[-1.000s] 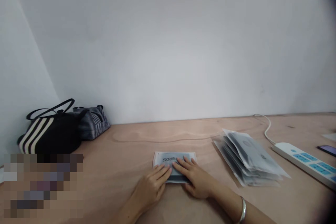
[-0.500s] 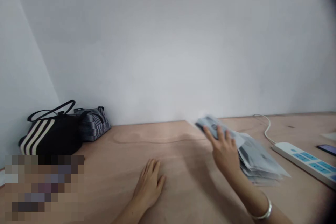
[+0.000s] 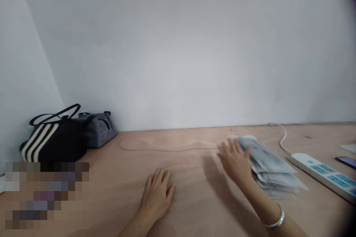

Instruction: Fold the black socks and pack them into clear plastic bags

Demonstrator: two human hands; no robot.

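Two walls [image 3: 178, 44]: pale grey plaster, meeting in a corner at the far left and rising behind the counter.

One counter [image 3: 183, 155]: light plywood with a wavy grain line, running along the back wall and carrying everything in view.

Stack of plastic sleeves [image 3: 274, 170]: translucent, fanned and overlapping, with grey printed contents, near the back edge right of centre and a little blurred.

Right hand [image 3: 235, 163]: open, fingers spread and not clenched, its fingertips at or just touching the left edge of the stack, grasping nothing; a silver bangle [image 3: 275, 221] sits on the wrist.

Left hand [image 3: 157, 196]: released, resting palm down on the counter near the front edge, fingers apart, holding nothing, well apart from the stack.

Back-left corner: a black tote bag [image 3: 52, 142] with cream stripes, leaning against a striped navy pouch [image 3: 97, 129].

Right edge: a white power strip [image 3: 322, 174] with blue switches and a white cord [image 3: 282, 139], a phone [image 3: 345, 162] beyond it, and a pale sheet [image 3: 349, 149] at the frame's edge.

Front-left corner: a pixelated patch [image 3: 47, 196] hides whatever lies there.
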